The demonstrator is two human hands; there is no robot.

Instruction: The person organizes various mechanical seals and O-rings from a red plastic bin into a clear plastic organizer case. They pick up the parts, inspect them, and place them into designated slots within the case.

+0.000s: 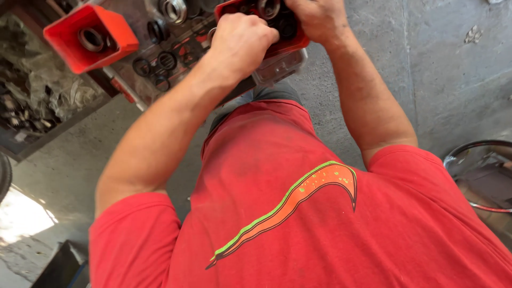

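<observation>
Looking down over a red shirt (pixel 298 213), we saw both of our hands raised to a red bin (pixel 290 45) at the top edge of the view. Our left hand (pixel 240 42) was closed into a fist with its knuckles toward us, pressed against the near side of that bin; whatever it gripped, if anything, was hidden inside the curled fingers, so we could not tell what it held. Our right hand (pixel 318 18) lay over the bin's far right corner, fingers bent down onto the rim and partly cut off by the frame, and we could not tell whether it clasped the rim or only rested there.

Inside the red bin we made out dark rings and a metal bearing (pixel 268 7), half covered by the hands. The bin sat on top of a clear plastic compartment box (pixel 280 66), whose corner stuck out just below our left wrist.

To the left, well apart from the hands, a second red bin (pixel 106 45) stood tilted, with one metal ring (pixel 90 38) in it. Between the two bins lay a tray of black rubber seals (pixel 165 61) and another shiny bearing (pixel 174 9). Beneath everything was a grey concrete floor (pixel 437 80), and a chrome hoop (pixel 480 176) curved in at the right edge.
</observation>
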